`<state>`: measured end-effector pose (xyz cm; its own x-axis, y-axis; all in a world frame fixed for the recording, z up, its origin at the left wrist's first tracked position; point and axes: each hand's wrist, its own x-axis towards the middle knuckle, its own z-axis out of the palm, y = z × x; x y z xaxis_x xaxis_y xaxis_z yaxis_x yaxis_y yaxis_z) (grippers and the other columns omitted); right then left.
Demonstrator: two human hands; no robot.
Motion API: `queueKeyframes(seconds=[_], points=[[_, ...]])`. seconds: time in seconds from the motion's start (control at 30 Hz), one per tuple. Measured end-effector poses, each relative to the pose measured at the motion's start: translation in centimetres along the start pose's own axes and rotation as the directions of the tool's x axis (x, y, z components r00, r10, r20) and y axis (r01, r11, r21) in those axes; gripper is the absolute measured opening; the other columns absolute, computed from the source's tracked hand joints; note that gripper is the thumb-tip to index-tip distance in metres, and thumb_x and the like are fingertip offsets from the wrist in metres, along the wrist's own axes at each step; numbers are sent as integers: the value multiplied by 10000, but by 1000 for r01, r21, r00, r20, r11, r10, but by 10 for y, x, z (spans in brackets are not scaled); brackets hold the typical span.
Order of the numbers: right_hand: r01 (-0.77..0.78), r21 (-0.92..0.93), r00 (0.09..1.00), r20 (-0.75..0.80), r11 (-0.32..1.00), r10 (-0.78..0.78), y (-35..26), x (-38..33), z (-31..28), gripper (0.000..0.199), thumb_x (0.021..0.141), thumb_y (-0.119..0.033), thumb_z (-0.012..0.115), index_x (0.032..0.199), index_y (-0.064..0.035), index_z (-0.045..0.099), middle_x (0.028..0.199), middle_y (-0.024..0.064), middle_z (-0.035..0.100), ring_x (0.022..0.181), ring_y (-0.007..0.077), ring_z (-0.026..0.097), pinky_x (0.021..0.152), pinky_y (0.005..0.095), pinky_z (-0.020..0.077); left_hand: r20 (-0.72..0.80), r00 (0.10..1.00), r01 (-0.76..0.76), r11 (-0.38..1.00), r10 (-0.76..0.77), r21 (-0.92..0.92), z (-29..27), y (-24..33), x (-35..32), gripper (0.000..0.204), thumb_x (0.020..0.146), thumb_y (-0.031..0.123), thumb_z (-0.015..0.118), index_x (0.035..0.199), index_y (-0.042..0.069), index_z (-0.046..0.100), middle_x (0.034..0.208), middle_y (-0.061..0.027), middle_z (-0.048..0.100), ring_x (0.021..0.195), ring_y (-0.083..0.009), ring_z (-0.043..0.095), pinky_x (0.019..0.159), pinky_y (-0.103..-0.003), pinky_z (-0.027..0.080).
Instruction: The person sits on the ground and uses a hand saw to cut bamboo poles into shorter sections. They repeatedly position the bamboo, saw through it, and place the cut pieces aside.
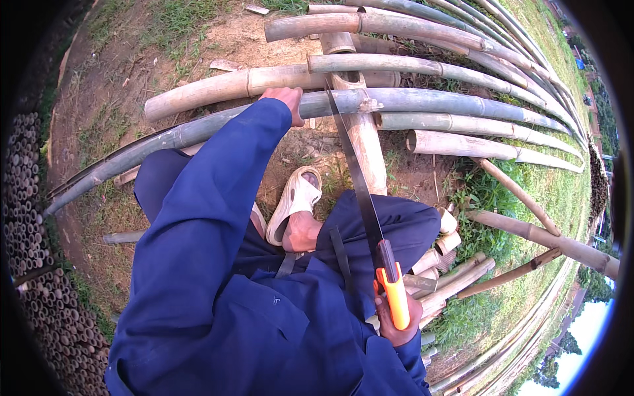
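A long grey-green bamboo pole (422, 99) runs across in front of me, resting over a thicker bamboo support (367, 148). My left hand (288, 104) is closed around this pole, left of the support. In my right hand (399, 322), low and to the right, is a hand saw (360, 181) with an orange handle and a long dark blade. The blade points away from me, and its tip end lies across the pole between my left hand and the support. Whether the teeth have cut into the bamboo I cannot tell.
More bamboo poles (396, 63) lie side by side at the far right. Short cut bamboo pieces (456, 280) are heaped beside my right knee. A propped bamboo frame (528, 231) stands to the right. Stacked bamboo (30, 191) fills the left edge. My sandalled foot (297, 204) is under the work.
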<state>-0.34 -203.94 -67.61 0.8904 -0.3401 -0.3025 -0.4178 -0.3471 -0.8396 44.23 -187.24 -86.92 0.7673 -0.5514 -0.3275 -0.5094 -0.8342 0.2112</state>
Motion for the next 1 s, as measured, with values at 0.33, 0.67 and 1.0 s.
queueKeyframes(seconds=[0.33, 0.67, 1.0], points=[[104, 21, 993, -57, 994, -103, 2, 10, 17, 301, 948, -26, 706, 1240, 46, 690, 757, 32, 682, 592, 87, 585, 582, 238, 464, 15, 1000, 10, 1000, -10, 3, 1, 3, 2, 703, 679, 402, 851, 1236, 20, 656, 1057, -215, 758, 1058, -362, 727, 943, -473, 561], [-32, -31, 998, 56, 999, 34, -11, 10, -9, 303, 919, 7, 695, 1221, 33, 684, 880, 95, 737, 724, 168, 694, 709, 298, 546, 23, 1000, -11, 1000, 11, -3, 2, 3, -8, 650, 714, 381, 824, 1214, 7, 644, 1043, -227, 755, 1014, -372, 736, 910, -473, 580], [1, 60, 1000, -6, 998, -1, -4, 26, 11, 200, 953, -12, 694, 1144, 44, 695, 793, 53, 680, 673, 116, 618, 625, 280, 489, 29, 999, 13, 1000, -14, 13, -12, 5, -2, 649, 706, 405, 833, 1196, 19, 656, 1057, -208, 760, 1024, -356, 737, 904, -461, 580]])
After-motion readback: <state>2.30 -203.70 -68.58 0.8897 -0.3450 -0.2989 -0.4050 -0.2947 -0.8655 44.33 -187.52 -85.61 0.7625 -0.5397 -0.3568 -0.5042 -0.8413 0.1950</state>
